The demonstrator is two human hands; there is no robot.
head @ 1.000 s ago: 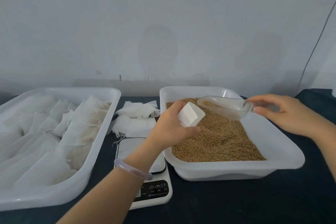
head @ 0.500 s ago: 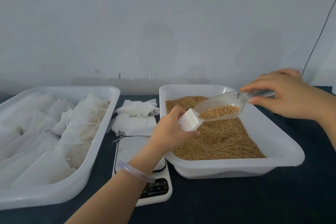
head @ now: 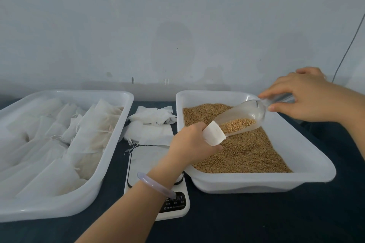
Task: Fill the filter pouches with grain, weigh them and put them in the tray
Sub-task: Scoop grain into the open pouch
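My left hand (head: 190,142) grips a white filter pouch (head: 214,133) with its mouth held open, above the grain in the right tray (head: 308,173). My right hand (head: 304,97) pinches the handle of a clear plastic scoop (head: 243,117). The scoop tilts down to the left with a small heap of grain near its lip, which touches the pouch's mouth. Brown grain (head: 245,152) covers the floor of that tray. A white scale (head: 158,179) sits between the two trays, partly hidden by my left forearm.
The left tray (head: 110,156) holds several filled white pouches (head: 59,144). A loose pile of empty pouches (head: 152,126) lies on the dark tabletop behind the scale. A pale wall stands close behind, with a thin cable (head: 347,49) at the far right.
My right hand lifted the scoop out of the grain and tipped its lip down to the pouch's mouth. The left hand turned the pouch's opening toward the scoop.
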